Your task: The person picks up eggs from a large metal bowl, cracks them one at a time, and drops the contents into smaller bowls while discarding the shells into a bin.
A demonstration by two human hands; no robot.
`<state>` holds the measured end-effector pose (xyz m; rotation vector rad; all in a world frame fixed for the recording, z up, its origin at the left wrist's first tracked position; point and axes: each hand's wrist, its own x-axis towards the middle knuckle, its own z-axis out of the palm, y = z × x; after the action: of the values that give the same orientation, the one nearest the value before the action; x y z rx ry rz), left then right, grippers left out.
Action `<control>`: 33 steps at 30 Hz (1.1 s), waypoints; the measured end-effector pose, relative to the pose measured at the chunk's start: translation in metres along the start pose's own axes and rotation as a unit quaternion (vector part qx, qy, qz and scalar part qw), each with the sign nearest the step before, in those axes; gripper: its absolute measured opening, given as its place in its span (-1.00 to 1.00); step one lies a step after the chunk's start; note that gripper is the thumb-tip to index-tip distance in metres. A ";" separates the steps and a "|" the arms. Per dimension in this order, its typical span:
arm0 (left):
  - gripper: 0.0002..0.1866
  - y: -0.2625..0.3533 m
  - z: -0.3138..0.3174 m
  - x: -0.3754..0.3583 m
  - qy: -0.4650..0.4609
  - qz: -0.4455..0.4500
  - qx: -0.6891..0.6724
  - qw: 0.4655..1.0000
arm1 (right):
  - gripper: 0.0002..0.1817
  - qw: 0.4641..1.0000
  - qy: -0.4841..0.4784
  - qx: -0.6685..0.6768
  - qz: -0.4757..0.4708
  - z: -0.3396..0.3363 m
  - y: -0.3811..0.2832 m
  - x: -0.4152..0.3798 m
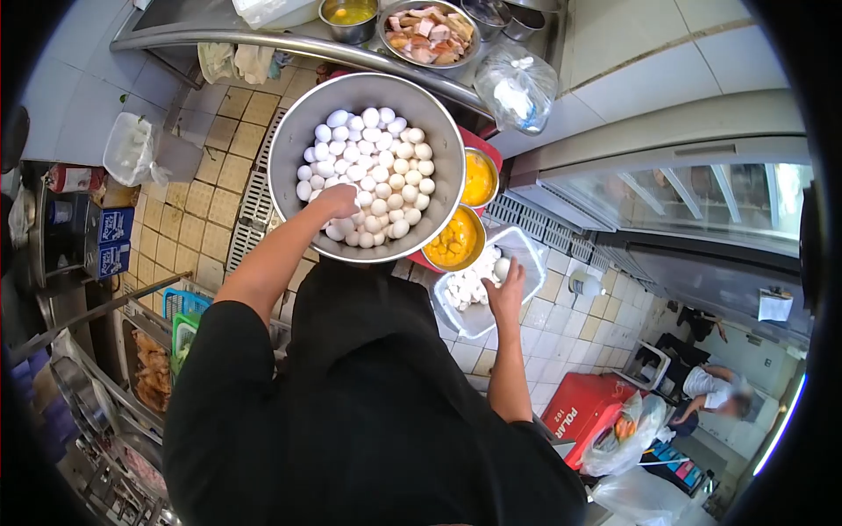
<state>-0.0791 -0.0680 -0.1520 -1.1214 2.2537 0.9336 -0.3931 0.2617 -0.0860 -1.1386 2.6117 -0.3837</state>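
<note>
A big metal pot (284, 158) full of white eggs (383, 159) stands in front of me. My left hand (338, 203) reaches in at its near side, fingers curled on an egg and partly hidden. My right hand (506, 296) is over a clear plastic bin (478, 331) of broken shells. Its thumb and fingers sit around a rounded white eggshell (502, 268). Two metal bowls, one with yolks (454, 241) and one with yellow egg (478, 178), stand between the pot and the bin.
A metal counter (289, 37) at the top bears a bowl of meat pieces (428, 35) and a plastic bag (517, 88). A glass-door fridge (675, 193) and a red cooler (583, 412) are to the right, with another person (706, 386) beyond. A rack with trays (151, 368) is at left.
</note>
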 end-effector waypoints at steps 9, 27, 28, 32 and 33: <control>-0.05 0.053 0.018 0.065 0.161 0.084 0.162 0.970 | -0.67 0.943 -0.019 0.282 -0.174 -0.009 -0.201 0.071; -0.44 0.040 0.021 0.076 0.073 0.011 0.048 0.996 | -0.60 0.886 -0.400 -0.227 -0.050 0.182 -0.232 0.157; -0.45 0.037 0.024 0.071 0.084 0.021 0.036 0.996 | -0.62 0.879 -0.409 -0.239 -0.052 0.174 -0.234 0.157; -0.39 0.017 0.054 0.067 0.170 0.086 -0.119 0.974 | -0.59 0.890 -0.415 -0.176 -0.073 0.156 -0.236 0.166; -0.35 0.018 0.052 0.067 0.164 0.086 -0.122 0.975 | -0.56 0.900 -0.432 -0.051 -0.041 0.138 -0.237 0.164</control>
<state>-0.1269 -0.0556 -0.2235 -1.2808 2.5880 1.1957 -0.2944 -0.0342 -0.1558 -1.1070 1.8108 0.2223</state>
